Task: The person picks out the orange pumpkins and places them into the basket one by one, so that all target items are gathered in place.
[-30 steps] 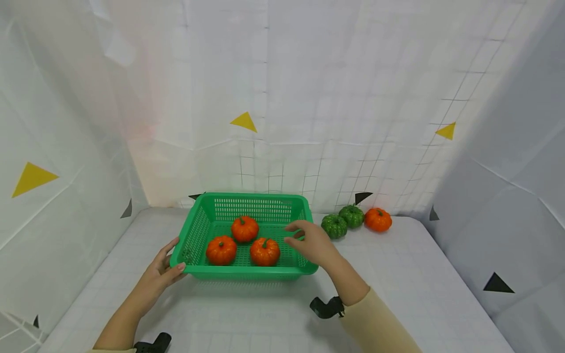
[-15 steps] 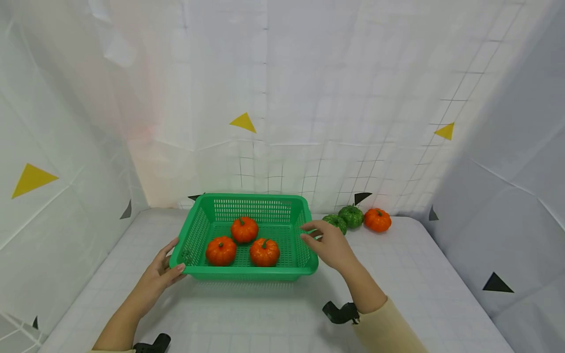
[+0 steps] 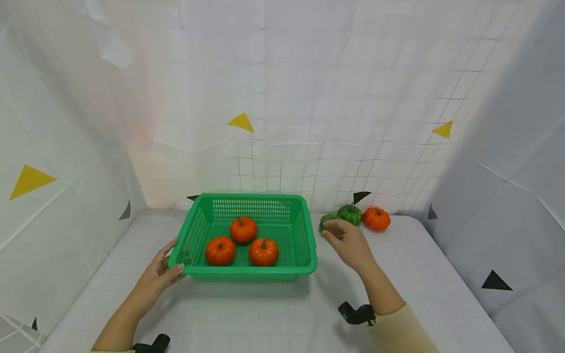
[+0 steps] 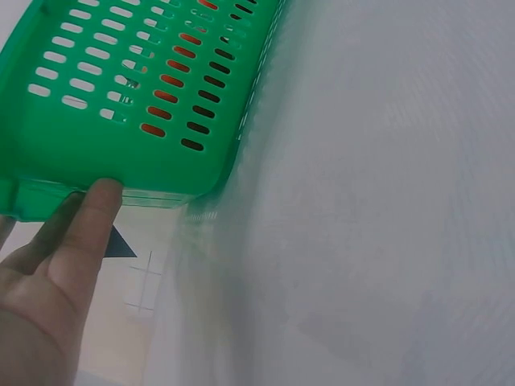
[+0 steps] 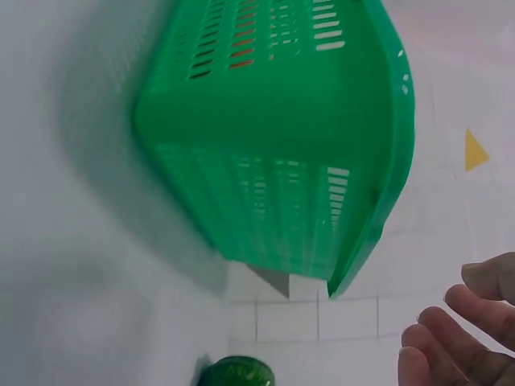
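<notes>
A green plastic basket with slotted walls stands on the table, holding an orange pumpkin, another orange pumpkin and a third orange pumpkin. My left hand holds the basket's near left corner, thumb at the front rim and fingers along the side. To the right of the basket, my right hand hovers with loosely bent fingers and nothing in them. Behind its fingertips lies a green pumpkin, partly hidden. In the right wrist view, the fingers are apart from the basket.
Further back on the right, a second green pumpkin sits beside an orange pumpkin. White sheeting with yellow and black triangles encloses the back and sides of the white table.
My right hand has moved rightward from over the basket, past its right rim, to near the green pumpkins. My left hand and the basket have stayed in place.
</notes>
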Available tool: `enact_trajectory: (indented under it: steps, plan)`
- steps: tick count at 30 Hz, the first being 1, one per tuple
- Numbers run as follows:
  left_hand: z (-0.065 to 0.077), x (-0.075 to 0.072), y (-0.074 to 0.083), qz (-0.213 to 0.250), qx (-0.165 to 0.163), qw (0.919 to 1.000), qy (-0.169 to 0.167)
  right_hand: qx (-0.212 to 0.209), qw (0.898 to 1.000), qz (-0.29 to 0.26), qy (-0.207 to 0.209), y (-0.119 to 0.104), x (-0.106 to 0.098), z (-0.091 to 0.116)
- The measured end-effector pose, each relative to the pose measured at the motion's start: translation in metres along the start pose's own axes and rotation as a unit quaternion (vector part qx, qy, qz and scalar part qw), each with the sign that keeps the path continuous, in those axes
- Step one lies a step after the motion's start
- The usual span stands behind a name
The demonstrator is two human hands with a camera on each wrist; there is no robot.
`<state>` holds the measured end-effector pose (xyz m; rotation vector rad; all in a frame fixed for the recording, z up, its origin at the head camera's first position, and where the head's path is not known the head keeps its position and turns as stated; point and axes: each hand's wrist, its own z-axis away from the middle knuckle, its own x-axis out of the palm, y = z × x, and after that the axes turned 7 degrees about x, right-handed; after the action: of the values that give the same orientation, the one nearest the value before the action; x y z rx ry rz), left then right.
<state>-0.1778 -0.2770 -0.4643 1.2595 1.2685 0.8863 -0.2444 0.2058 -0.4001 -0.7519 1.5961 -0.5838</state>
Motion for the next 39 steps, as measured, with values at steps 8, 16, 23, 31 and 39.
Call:
enact_trajectory:
  steps: [8, 16, 23, 31, 39]
  plan:
    - [0.001, 0.002, 0.004, -0.004, -0.006, 1.0, 0.005, 0.006, 0.999, 0.008, 0.035, 0.025, -0.011, 0.001]
    - [0.002, 0.002, 0.004, -0.005, -0.008, 0.9999, 0.008, 0.032, 0.998, 0.022, 0.054, 0.05, -0.026, 0.003]
    - [0.002, 0.002, 0.003, -0.006, -0.006, 0.9999, 0.008, 0.062, 0.995, 0.034, 0.076, 0.07, -0.04, 0.002]
    - [0.001, 0.003, 0.004, -0.01, -0.007, 0.9999, 0.01, 0.092, 0.991, 0.028, 0.097, 0.092, -0.058, -0.002]
    - [0.001, 0.002, 0.004, -0.007, -0.004, 0.9999, 0.009, 0.098, 0.987, 0.043, 0.117, 0.109, -0.068, -0.009]
